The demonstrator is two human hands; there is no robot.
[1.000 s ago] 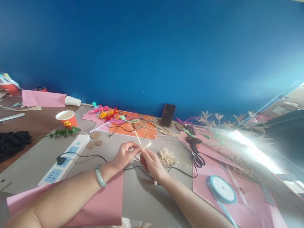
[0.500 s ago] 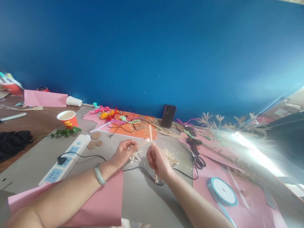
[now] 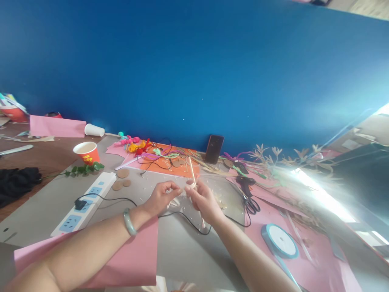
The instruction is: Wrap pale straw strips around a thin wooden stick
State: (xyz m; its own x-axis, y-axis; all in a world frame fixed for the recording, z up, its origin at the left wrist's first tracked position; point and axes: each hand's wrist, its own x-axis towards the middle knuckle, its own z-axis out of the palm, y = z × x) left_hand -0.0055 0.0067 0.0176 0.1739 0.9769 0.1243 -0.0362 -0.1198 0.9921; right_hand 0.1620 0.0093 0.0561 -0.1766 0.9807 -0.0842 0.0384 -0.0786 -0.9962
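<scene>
My right hand (image 3: 203, 199) is closed around a thin pale stick (image 3: 192, 170), held nearly upright. Its upper end rises above my fingers and its lower end shows beneath the hand. Close by on the left, my left hand (image 3: 164, 198) pinches the end of a short pale strip (image 3: 182, 190) between thumb and fingertips. Most of that strip is hidden at the fingers, where it meets the stick. Beneath and behind both hands, pale shavings (image 3: 220, 200) lie scattered on the grey table surface (image 3: 188, 255).
A white power strip (image 3: 85, 205) and a red paper cup (image 3: 86, 153) stand left. A phone (image 3: 214, 149) leans on the blue wall. Scissors (image 3: 251, 205), a glue gun (image 3: 245, 184) and a ribbon roll (image 3: 280, 241) lie right. A black cable (image 3: 188, 221) passes below my hands.
My left hand has come closer to the right hand, and less of the pale strip shows between them. The stick now leans slightly left at its top.
</scene>
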